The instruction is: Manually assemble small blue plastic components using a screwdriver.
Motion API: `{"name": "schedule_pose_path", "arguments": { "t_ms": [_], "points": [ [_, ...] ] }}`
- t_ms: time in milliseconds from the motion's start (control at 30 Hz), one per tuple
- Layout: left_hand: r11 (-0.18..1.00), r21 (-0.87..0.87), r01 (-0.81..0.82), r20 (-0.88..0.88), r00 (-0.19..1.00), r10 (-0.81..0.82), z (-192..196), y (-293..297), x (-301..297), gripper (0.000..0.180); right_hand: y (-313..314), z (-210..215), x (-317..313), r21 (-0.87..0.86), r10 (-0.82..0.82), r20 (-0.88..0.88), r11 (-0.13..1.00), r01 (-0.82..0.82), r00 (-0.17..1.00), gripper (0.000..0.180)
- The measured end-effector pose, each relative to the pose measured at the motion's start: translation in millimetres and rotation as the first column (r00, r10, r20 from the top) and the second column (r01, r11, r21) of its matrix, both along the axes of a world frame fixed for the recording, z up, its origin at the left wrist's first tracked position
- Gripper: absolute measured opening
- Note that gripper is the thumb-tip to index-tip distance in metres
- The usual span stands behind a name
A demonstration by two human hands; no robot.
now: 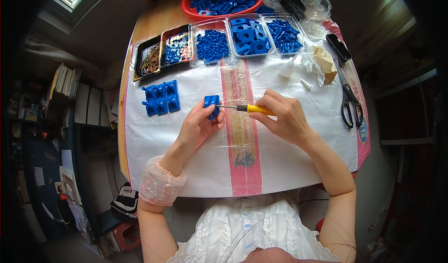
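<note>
Over the middle of the table, my left hand [198,121] is closed around a small blue plastic part [212,100], its thumb on the near face. My right hand [284,116] grips a screwdriver [261,109] with a yellow handle, held level. Its thin metal shaft points left, and the tip meets the blue part beside my left thumb; whether a screw sits there is too small to tell. To the left of my left hand lies a neat block of several blue parts [160,97] with upright pieces on them.
Along the far side stand a black tray of brown screws [150,61], another tray of small blue-and-silver pieces [177,48], and clear boxes of blue parts [212,46]. Behind them sits a red basin [187,10]. Scissors [347,105], crumpled brown paper [325,63] and a white nozzle [306,84] lie right.
</note>
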State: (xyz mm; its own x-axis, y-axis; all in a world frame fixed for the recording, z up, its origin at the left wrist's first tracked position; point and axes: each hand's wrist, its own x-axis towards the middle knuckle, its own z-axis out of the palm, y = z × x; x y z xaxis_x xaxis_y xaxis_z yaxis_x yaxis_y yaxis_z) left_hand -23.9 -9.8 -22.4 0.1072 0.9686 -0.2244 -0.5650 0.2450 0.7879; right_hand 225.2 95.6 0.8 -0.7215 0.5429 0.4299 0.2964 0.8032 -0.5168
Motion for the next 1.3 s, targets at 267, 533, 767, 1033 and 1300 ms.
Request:
{"name": "schedule_pose_path", "arguments": {
  "t_ms": [267, 533, 767, 1033, 1300],
  "points": [
    [1.0, 0.005, 0.003, -0.009, 1.0, -0.003, 0.7, -0.5, 1.5, 0.02, 2.9, -8.7, -1.9, 0.038, -0.02, 0.008, 0.999, 0.02, 1.0, 0.021],
    [1.0, 0.006, 0.012, -0.018, 1.0, -0.012, 0.7, 0.5, 1.0, 0.02, 2.5, -7.2, -0.5, 0.018, 0.019, 0.01, 1.0, -0.019, 1.0, 0.025],
    [1.0, -0.001, 0.009, -0.009, 1.0, -0.009, 0.5, -0.3, 0.5, 0.02, 2.1, -3.6, -0.6, 0.057, -0.009, 0.077, 0.998, 0.005, 0.997, 0.021],
    [1.0, 0.003, 0.017, -0.011, 1.0, -0.017, 0.4, 0.0, 1.7, 0.02, 0.4, -5.9, -1.9, 0.058, 0.022, -0.028, 0.998, -0.02, 0.999, 0.021],
    [1.0, 0.005, 0.009, -0.009, 1.0, -0.009, 0.5, -0.2, 0.9, 0.02, -0.9, -2.1, -0.6, 0.032, 0.018, 0.019, 0.999, -0.019, 1.0, 0.02]
  ]
}}
